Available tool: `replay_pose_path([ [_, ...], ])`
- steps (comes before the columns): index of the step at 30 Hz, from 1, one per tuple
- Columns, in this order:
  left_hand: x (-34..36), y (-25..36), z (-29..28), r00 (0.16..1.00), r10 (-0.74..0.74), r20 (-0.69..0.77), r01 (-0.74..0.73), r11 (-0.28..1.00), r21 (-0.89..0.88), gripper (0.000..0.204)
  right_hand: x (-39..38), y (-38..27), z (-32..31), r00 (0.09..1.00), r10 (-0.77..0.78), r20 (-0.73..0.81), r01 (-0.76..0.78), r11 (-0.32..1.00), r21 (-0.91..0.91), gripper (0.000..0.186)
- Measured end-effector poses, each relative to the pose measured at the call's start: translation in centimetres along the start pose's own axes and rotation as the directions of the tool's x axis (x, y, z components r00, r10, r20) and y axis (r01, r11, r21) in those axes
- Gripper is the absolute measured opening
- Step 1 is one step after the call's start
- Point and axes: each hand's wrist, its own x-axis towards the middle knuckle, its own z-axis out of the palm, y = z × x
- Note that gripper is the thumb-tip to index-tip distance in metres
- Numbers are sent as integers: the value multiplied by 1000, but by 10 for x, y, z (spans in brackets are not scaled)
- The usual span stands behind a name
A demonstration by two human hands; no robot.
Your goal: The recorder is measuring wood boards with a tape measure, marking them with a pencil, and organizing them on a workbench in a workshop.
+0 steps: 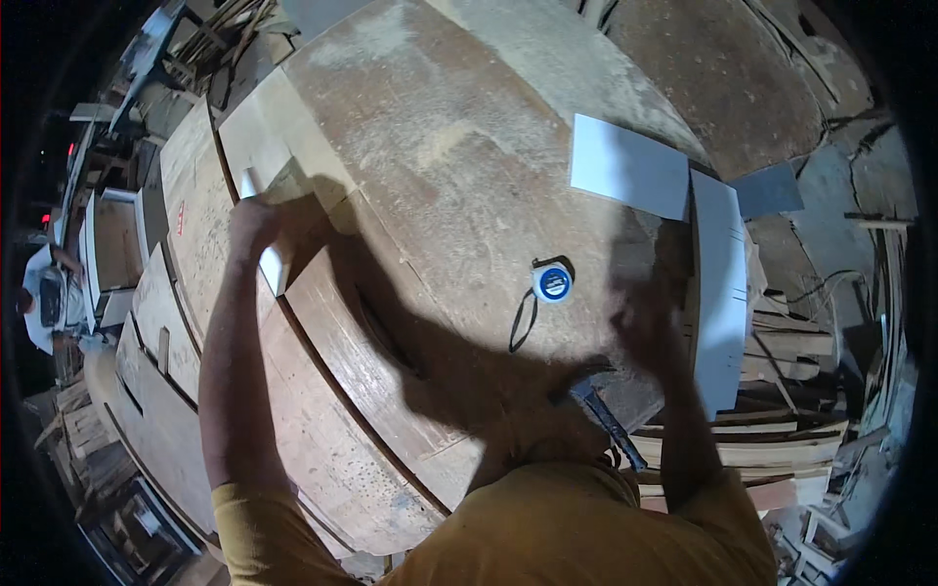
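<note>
My left hand (pixel 254 225) is closed around a narrow white strip of board (pixel 273 269), which stands near the dark gap in the wooden worktable (pixel 440 234). Smeared by motion and in shadow, my right hand (pixel 640 317) hovers over the table's right part; its fingers cannot be made out. To the left of that hand lies a blue and white tape measure (pixel 553 283) with a black wrist loop. A claw hammer (pixel 608 420) with a dark handle rests closer to my body, below the right hand.
A white rectangular panel (pixel 630 166) lies at the far right of the table. Beside it, a long white board (pixel 718 293) with short dark marks runs along the right edge. Stacked timber (pixel 782 449) is at the lower right. Another person (pixel 47 298) is at the far left.
</note>
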Motion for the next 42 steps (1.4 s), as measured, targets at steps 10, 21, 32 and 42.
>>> replay_pose_path([
  [10, -171, -161, -69, 964, -49, -263, -88, 870, -485, 19, 225, 89, -116, 976, 45, 213, 105, 758, -644, 92],
  [21, -470, -70, 2, 916, -388, -100, 394, 917, 55, 43, 101, 193, -254, 888, 456, 60, -330, 722, -608, 33],
  [32, -508, -19, 51, 968, -219, -124, 179, 945, -273, 50, -93, 176, -162, 835, 537, -122, -530, 844, 88, 49],
  [42, -537, 30, 29, 929, -193, -315, 6, 862, -508, 45, -123, 173, -183, 922, 224, -316, -117, 939, 324, 34],
])
